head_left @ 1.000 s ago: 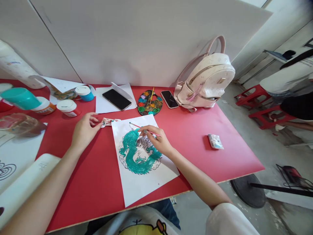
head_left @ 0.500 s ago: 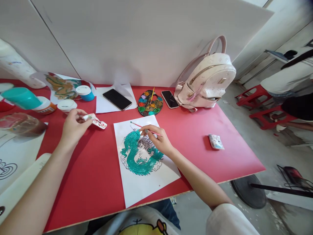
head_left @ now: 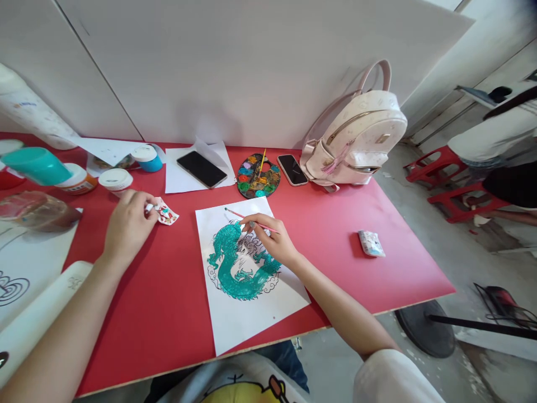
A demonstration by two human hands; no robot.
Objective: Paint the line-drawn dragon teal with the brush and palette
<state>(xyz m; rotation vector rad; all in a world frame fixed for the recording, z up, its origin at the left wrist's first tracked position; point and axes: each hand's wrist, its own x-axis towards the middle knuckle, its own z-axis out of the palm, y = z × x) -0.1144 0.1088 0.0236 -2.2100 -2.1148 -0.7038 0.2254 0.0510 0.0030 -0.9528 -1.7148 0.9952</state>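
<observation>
My right hand (head_left: pixel 268 236) pinches a thin pink paintbrush (head_left: pixel 235 213) above the top of a dragon picture (head_left: pixel 241 263), whose body is painted teal on white paper. The brush tip points to the upper left. At the left, my left hand (head_left: pixel 131 224) has its fingers closed on a paint-stained tissue (head_left: pixel 166 212), which rests low over the red table. A round paint palette (head_left: pixel 258 178) with many colours lies beyond the paper, a yellow brush (head_left: pixel 262 162) across it. By my left hand stands a white-lidded paint jar (head_left: pixel 115 179).
A black phone (head_left: pixel 202 168) lies on white paper; another phone (head_left: pixel 292 169) is beside a pale pink backpack (head_left: pixel 356 140). A tissue packet (head_left: pixel 371 243) lies to the right. A teal-capped bottle (head_left: pixel 37 167) and a cup of murky water (head_left: pixel 39 211) crowd the left.
My left hand has turned and dropped slightly, and the tissue now shows more of its stained face. Paper behind the jars at the back left has flopped over. My right hand holds still.
</observation>
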